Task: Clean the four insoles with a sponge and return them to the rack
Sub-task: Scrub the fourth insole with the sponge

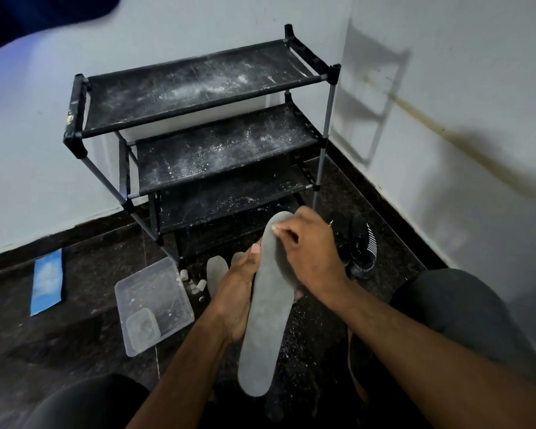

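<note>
I hold a long grey insole [265, 320] upright in front of me, toe end up. My left hand [234, 292] grips it from the left side near the middle, thumb on its face. My right hand [307, 246] is curled over the toe end, fingers pressed against the insole; whether a sponge is in it is hidden. Other grey insoles [216, 272] lie on the floor behind my left hand. The black shoe rack [205, 134] stands in the corner, its fabric shelves dusted with white powder and bearing nothing.
A clear plastic tub [152, 300] with a small container inside sits on the dark floor at left. Small white caps [195, 284] lie beside it. A blue cloth [47, 281] lies further left. A black shoe [364, 243] stands right of the rack. My knees frame the bottom.
</note>
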